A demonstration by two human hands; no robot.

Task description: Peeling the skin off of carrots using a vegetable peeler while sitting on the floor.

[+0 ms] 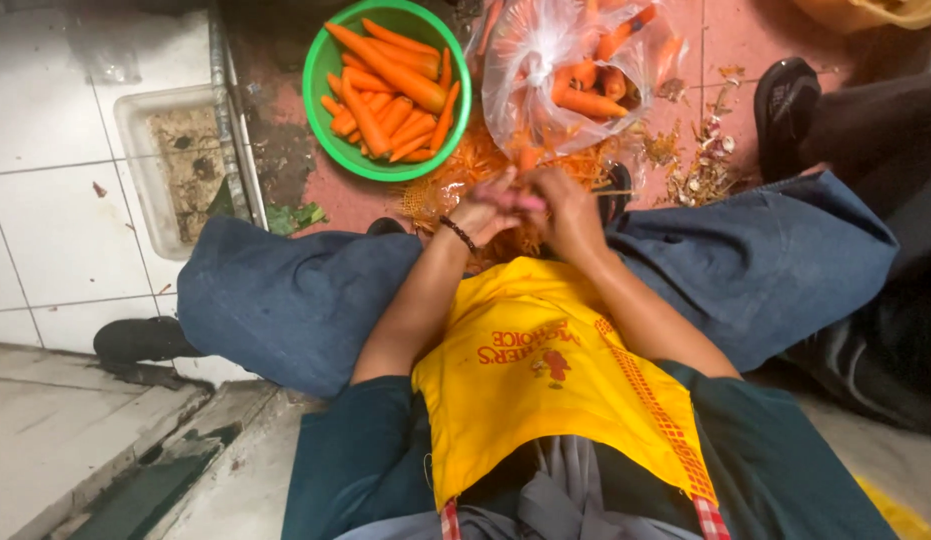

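Observation:
My left hand (482, 212), with a dark bead bracelet on its wrist, and my right hand (570, 208) meet above my knees. Both close on a small pink object (518, 201) that lies across between them; I cannot tell what it is. An orange carrot end (527, 158) shows just beyond the fingers. Under the hands lies a heap of orange carrot peelings (465, 165). A green bowl (320, 62) of peeled carrots stands on the floor ahead on the left. Beside it on the right is a clear plastic bag (530, 50) of carrots.
I sit in blue trousers (285, 300) and a yellow apron (545, 370). White tiles and a floor drain tray (175, 170) are on the left. Another person's dark shoe (785, 110) and trouser leg are at the right. Vegetable scraps (705, 150) litter the red floor.

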